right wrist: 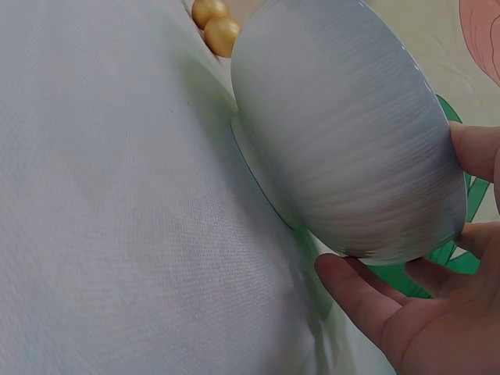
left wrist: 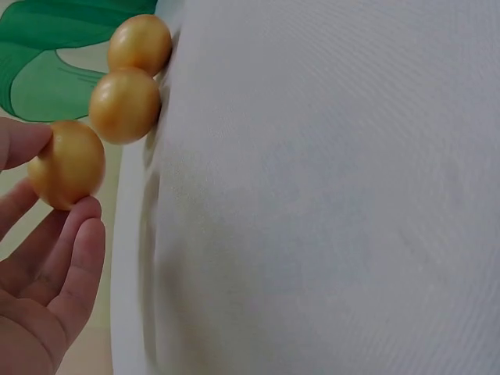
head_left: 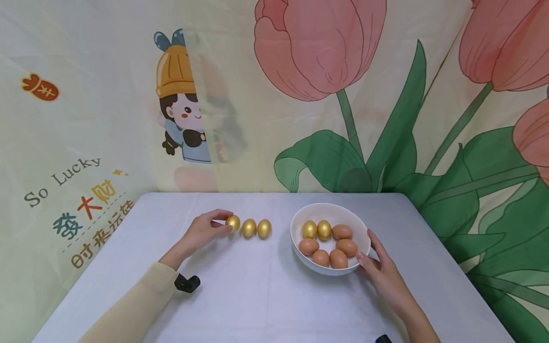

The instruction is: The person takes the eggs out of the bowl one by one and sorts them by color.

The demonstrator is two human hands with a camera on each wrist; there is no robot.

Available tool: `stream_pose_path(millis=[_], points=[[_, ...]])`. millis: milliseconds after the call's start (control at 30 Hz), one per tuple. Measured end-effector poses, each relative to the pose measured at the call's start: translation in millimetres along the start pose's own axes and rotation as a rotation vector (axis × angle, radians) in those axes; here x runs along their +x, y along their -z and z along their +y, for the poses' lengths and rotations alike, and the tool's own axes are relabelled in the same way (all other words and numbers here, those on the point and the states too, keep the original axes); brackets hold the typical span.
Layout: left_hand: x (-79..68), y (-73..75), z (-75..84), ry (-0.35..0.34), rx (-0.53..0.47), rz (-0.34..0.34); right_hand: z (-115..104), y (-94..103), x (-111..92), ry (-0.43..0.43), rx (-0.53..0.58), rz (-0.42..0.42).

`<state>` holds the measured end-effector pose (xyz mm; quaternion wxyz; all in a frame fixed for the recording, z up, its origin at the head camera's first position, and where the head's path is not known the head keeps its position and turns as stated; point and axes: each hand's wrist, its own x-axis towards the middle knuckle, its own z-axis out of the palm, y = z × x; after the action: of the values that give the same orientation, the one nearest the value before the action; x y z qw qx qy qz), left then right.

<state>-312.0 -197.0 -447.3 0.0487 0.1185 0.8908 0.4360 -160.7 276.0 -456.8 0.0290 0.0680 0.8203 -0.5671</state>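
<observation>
My left hand [head_left: 202, 233] pinches a golden egg [head_left: 233, 223] between thumb and fingers at the left end of a short row. Two more golden eggs [head_left: 256, 228] lie just right of it, side by side on the table. In the left wrist view the held egg [left wrist: 67, 165] shows a small gap from its neighbours. My right hand [head_left: 386, 274] grips a white bowl [head_left: 310, 265] at its right side, thumb at the rim and fingers against the outer wall. Inside the bowl are two golden eggs [head_left: 316, 229] and several brown eggs [head_left: 339, 258].
A white cloth covers the table [head_left: 257, 300]. Behind it hangs a printed backdrop [head_left: 240, 71] with tulips and a cartoon figure. A black wrist piece [head_left: 187, 284] sits by the left sleeve [head_left: 133, 300].
</observation>
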Motion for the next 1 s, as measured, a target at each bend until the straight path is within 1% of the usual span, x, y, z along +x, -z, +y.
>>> stream_pose_path(millis=[233, 433, 700, 1000], points=[[0.9, -2.6, -5.0, 0.014, -0.009, -0.023, -0.4, -0.1, 0.2, 0.009, 0.002, 0.000], [3.2, -7.6, -8.2, 0.020, -0.002, -0.025, 0.9, 0.0, 1.0, 0.011, -0.007, -0.006], [6.2, -14.6, -11.6, 0.038, 0.018, -0.028, 0.7, -1.2, -0.8, 0.009, -0.003, 0.006], [8.4, -16.6, -12.4, 0.033, 0.021, -0.024, 0.3, -0.9, 1.2, -0.002, -0.005, 0.002]])
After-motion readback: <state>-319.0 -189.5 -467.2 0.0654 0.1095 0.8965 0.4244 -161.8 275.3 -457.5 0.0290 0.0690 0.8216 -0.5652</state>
